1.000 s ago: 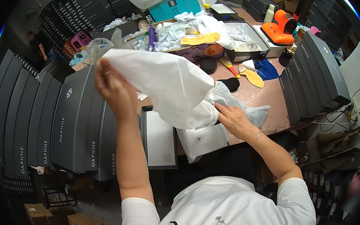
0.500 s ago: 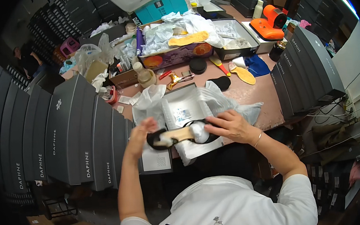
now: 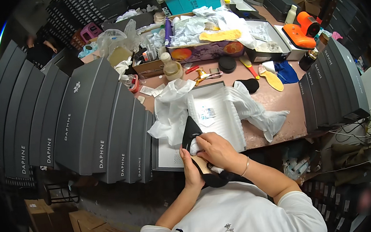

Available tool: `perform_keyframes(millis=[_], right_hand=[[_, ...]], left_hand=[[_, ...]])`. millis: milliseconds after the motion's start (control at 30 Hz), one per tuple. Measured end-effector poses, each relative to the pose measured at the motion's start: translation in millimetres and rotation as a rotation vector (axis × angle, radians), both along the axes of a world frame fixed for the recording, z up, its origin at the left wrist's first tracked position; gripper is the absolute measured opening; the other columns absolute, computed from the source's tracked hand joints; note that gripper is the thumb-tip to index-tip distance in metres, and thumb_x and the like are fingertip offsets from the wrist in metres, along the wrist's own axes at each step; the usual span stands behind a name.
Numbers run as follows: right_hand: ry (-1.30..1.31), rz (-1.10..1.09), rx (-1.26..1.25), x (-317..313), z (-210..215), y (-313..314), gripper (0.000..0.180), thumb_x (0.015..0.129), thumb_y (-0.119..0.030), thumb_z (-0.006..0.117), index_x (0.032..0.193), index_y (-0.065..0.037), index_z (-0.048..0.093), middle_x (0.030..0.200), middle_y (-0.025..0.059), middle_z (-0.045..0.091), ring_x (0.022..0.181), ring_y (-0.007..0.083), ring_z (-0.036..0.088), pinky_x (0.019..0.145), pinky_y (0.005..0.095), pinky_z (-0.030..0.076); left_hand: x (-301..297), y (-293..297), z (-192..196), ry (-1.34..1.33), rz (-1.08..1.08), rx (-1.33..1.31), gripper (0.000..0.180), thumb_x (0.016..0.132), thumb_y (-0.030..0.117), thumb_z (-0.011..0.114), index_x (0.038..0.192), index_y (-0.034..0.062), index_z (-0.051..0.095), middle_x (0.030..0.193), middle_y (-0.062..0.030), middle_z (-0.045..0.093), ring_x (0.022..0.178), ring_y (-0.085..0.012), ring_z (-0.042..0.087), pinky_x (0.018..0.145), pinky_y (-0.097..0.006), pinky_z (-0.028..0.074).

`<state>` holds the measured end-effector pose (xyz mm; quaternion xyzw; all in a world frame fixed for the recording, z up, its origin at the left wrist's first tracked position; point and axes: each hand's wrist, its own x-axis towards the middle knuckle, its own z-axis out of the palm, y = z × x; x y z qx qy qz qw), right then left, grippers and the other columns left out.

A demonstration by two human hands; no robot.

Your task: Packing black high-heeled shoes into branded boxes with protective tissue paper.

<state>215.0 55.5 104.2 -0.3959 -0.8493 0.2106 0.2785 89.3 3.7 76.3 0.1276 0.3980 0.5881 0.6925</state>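
Observation:
A black pointed-toe shoe (image 3: 190, 129) with a beige insole is held close to my body, its toe pointing away from me and its heel end near my shirt. My left hand (image 3: 192, 172) is closed round the shoe's left side. Over the shoe's opening, my right hand (image 3: 219, 151) has its fingers bent together at a wad of white stuffing (image 3: 194, 146) inside; the fingertips are partly hidden. Just beyond lies an open shoe box (image 3: 211, 87), lined with white ribbed wrapping (image 3: 234, 123) and holding a small printed packet (image 3: 207, 113).
White tissue paper (image 3: 173, 104) spreads left of the box, by dark shoe boxes (image 3: 85, 119) standing in a row. More boxes (image 3: 333, 80) stand at right. Behind are a brush (image 3: 249, 67), yellow insole (image 3: 272, 81), black pad (image 3: 247, 85), glue jar (image 3: 173, 70) and orange device (image 3: 300, 35).
The shoe has turned from lying crosswise over the box to pointing away from me, closer to my body. My left hand has come onto its side; my right hand has moved left to its opening.

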Motion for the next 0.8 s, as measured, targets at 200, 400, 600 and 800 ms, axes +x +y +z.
perform_keyframes(millis=[200,400,600,800], right_hand=[[0.236,0.029,-0.104,-3.0,-1.1,-0.6,0.046,0.075,-0.016,0.072,0.114,0.001,0.053,0.102,0.0166,0.058,0.096,0.0338,0.055,0.08,0.04,0.047],[0.265,0.018,-0.397,8.2,-0.2,7.9,0.052,0.073,-0.026,0.076,0.11,0.003,0.054,0.096,0.0199,0.062,0.083,0.0328,0.062,0.075,0.037,0.05],[0.177,0.047,-0.396,31.2,-2.0,19.7,0.042,0.071,-0.024,0.074,0.1,0.002,0.059,0.086,0.0191,0.063,0.073,0.0328,0.064,0.067,0.0376,0.05],[0.07,-0.257,0.173,46.1,-12.0,65.0,0.043,0.073,-0.023,0.077,0.108,-0.006,0.059,0.102,0.0105,0.063,0.096,0.0306,0.057,0.08,0.0426,0.045]], left_hand=[[4.3,-4.3,-2.1,0.357,0.054,0.18,0.062,0.1,0.053,0.026,0.147,0.0134,0.014,0.139,-0.012,0.036,0.126,-0.024,0.042,0.101,-0.035,0.039],[0.2,0.7,-4.5,0.626,-0.002,0.335,0.064,0.101,0.052,0.025,0.146,0.0075,0.016,0.14,-0.0138,0.033,0.126,-0.0242,0.039,0.106,-0.036,0.032],[-11.6,26.5,-24.8,0.602,-0.05,0.205,0.06,0.101,0.05,0.025,0.141,0.0042,0.025,0.126,-0.014,0.039,0.112,-0.0222,0.041,0.095,-0.033,0.034],[-41.7,57.7,-15.4,-0.083,-0.02,-0.252,0.073,0.089,0.074,0.029,0.1,0.0075,0.056,0.068,-0.0067,0.056,0.054,-0.0203,0.054,0.051,-0.031,0.046]])
